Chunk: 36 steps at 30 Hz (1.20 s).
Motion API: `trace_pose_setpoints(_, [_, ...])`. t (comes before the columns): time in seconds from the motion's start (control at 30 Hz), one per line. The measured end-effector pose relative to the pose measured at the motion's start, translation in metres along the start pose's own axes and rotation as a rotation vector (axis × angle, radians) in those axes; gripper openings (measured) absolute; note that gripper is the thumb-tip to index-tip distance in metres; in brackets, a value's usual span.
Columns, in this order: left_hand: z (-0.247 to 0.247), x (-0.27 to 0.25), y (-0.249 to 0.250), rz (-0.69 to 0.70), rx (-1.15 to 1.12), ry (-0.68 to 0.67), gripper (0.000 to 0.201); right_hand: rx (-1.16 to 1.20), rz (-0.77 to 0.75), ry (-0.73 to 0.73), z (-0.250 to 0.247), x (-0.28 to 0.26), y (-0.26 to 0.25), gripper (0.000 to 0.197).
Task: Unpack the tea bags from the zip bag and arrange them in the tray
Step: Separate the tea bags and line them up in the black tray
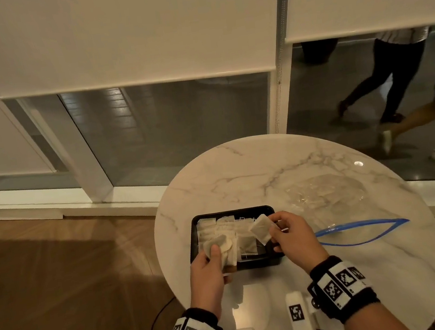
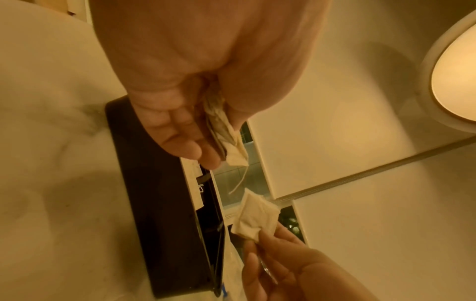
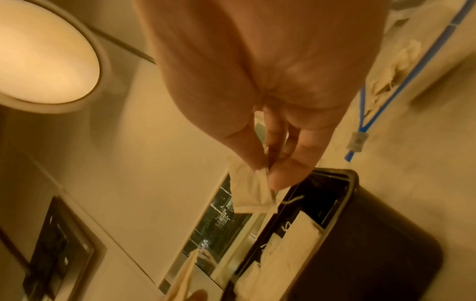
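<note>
A black tray [image 1: 261, 209] sits on the round marble table [image 1: 266, 163] and holds several pale tea bags [image 1: 211, 226] laid in rows. My left hand [image 1: 210, 261] grips a bunch of tea bags [image 1: 222, 244] over the tray's near left corner; in the left wrist view that bunch [image 2: 226, 140] hangs from my left hand [image 2: 195, 114] with a string dangling. My right hand [image 1: 284, 232] pinches one tea bag [image 1: 260, 228] by its corner above the tray's right side, also seen as a tea bag [image 3: 251, 193] in the right wrist view. The clear zip bag [image 1: 326, 194] with a blue zip [image 1: 360, 231] lies open to the right.
The table edge [image 1: 165, 256] runs close to the tray's left side. Beyond the table are window blinds [image 1: 136, 30] and glass; the legs of people walking [image 1: 389, 84] show at the far right. A dark cable [image 1: 157, 321] lies on the wooden floor.
</note>
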State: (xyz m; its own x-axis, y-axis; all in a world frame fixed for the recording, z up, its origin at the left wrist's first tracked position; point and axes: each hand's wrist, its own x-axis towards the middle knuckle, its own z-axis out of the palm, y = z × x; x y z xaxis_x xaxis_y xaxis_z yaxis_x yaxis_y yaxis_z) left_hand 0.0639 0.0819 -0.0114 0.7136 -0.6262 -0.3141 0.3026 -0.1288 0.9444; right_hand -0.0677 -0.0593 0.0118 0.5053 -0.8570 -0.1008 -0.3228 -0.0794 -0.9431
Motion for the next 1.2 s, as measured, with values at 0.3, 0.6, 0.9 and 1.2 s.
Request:
trace_pose_setpoints(0.3, [-0.007, 0.003, -0.008, -0.045, 0.067, 0.067, 0.026, -0.604, -0.068, -0.192, 0.022, 0.043, 0.003, 0.014])
trace_pose_setpoints(0.6, [-0.006, 0.003, -0.008, -0.021, 0.050, 0.056, 0.025, -0.835, 0.013, -0.316, 0.042, 0.067, 0.006, 0.016])
trace_pose_setpoints(0.9, [-0.009, 0.006, -0.011, 0.007, 0.070, 0.043, 0.024, -0.789, 0.043, -0.266, 0.051, 0.071, 0.014, 0.018])
trace_pose_setpoints(1.2, [-0.009, 0.008, -0.014, -0.002, 0.080, 0.046, 0.025, -0.645, 0.015, -0.199, 0.041, 0.053, 0.008, 0.028])
